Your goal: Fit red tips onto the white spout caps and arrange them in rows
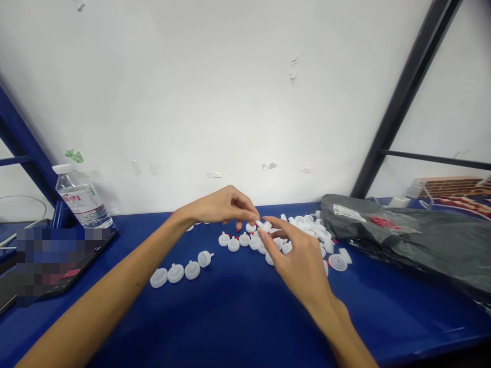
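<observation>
My right hand pinches a white plastic spout cap between thumb and fingers, above a heap of similar pieces. Close against its left end, the fingertips of my left hand are pressed together; what they hold is too small to make out. Small red pieces lie under and near the left hand. Below both hands is a loose line of white caps, and the larger pile of white parts spreads to the right, partly hidden behind my right hand.
Several white caps form a row at front left on the blue table. A water bottle and a dark flat device are at the left. A grey plastic bag covers the right side; a white wall stands behind.
</observation>
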A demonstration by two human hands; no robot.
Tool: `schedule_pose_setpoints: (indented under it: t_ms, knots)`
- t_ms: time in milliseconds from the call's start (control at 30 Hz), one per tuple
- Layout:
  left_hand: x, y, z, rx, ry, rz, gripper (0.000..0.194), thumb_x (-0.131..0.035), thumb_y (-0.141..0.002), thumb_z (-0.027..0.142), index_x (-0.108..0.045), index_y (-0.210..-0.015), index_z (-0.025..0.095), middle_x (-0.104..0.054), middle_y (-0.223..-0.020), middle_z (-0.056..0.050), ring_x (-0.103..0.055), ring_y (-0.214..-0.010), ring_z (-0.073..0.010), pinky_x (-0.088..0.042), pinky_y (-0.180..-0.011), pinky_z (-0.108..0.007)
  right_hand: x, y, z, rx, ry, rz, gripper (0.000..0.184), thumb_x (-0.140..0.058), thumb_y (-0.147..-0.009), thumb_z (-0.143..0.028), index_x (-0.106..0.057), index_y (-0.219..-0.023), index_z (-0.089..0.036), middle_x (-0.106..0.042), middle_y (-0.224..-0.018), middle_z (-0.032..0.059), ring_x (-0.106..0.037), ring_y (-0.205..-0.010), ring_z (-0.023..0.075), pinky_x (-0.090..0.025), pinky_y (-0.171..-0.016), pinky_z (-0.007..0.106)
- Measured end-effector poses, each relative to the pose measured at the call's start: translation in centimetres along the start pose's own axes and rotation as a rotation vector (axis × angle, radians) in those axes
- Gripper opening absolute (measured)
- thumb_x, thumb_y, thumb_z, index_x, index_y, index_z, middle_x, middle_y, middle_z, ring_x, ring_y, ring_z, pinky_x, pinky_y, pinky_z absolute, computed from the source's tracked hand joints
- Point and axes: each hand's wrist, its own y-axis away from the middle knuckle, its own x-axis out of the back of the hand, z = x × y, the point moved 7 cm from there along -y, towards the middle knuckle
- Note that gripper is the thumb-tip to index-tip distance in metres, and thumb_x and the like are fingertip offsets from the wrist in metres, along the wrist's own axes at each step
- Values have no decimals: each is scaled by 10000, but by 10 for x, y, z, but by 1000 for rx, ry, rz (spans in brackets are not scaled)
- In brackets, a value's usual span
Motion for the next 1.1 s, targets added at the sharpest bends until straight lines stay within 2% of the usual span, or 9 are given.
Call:
schedule_pose_setpoints:
  t_ms: [100,200,300,433,567,667,800,933,1100]
  knots:
    - [3,-8,-26,54,-125,75,336,-576,-920,432,-740,-1059,174,-757,-967,-77,-670,-773,-174,-450,-559,-240,1,0,0,-6,17,22,292,-634,-928,-397,-714,-1166,-247,-775,-958,40,-718,-806,216,-517,-779,350]
    - [9,-15,-65,188,-394,157,206,-596,-859,262,-757,-911,145,-756,-864,-80,-668,-772,-194,-468,-651,-272,1,0,0,4,14,19,296,-631,-927,-405,-721,-1157,-241,-772,-932,42,-712,-786,215,-522,-784,353]
    - [4,-19,-96,244,-407,106,192,-598,-773,142,-764,-869,146,-764,-865,-80,-686,-796,-201,-484,-676,-262,1,0,0,7,13,18,293,-627,-928,-406,-724,-1151,-243,-768,-935,41,-710,-784,214,-525,-787,351]
    - [0,-20,-120,287,-355,22,229,-600,-733,127,-757,-896,167,-747,-760,-38,-699,-753,-183,-489,-625,-230,0,0,0,24,4,13,281,-625,-928,-403,-726,-1143,-253,-765,-968,35,-709,-775,210,-526,-793,347]
    - [-2,-19,-130,309,-324,-36,174,-677,-740,237,-752,-887,182,-694,-634,-3,-671,-652,-165,-478,-587,-226,0,1,-1,34,-1,10,284,-624,-929,-398,-724,-1149,-250,-763,-977,39,-707,-780,213,-525,-795,346]
    - [-5,-20,-136,317,-309,-76,192,-739,-713,290,-753,-877,192,-708,-653,-7,-667,-641,-165,-475,-572,-228,0,1,-1,34,3,7,275,-628,-928,-394,-723,-1145,-254,-760,-964,32,-702,-771,208,-521,-786,342]
    - [-7,-21,-140,322,-307,-93,178,-763,-670,258,-751,-832,183,-733,-698,-24,-677,-668,-177,-470,-560,-233,0,1,-1,30,1,-1,267,-630,-927,-388,-722,-1142,-258,-757,-934,26,-699,-762,204,-520,-780,339]
    - [-8,-20,-135,308,-320,-89,71,-712,-692,233,-745,-727,181,-736,-698,-31,-677,-682,-179,-469,-580,-238,-1,1,-1,35,5,5,267,-625,-925,-391,-728,-1129,-252,-763,-944,35,-705,-761,206,-528,-770,336]
    - [-6,-19,-121,298,-332,-53,110,-669,-713,229,-747,-767,175,-719,-673,-30,-664,-647,-175,-472,-578,-244,-1,1,-1,33,11,3,267,-622,-926,-394,-729,-1127,-254,-763,-930,30,-707,-757,205,-529,-764,336]
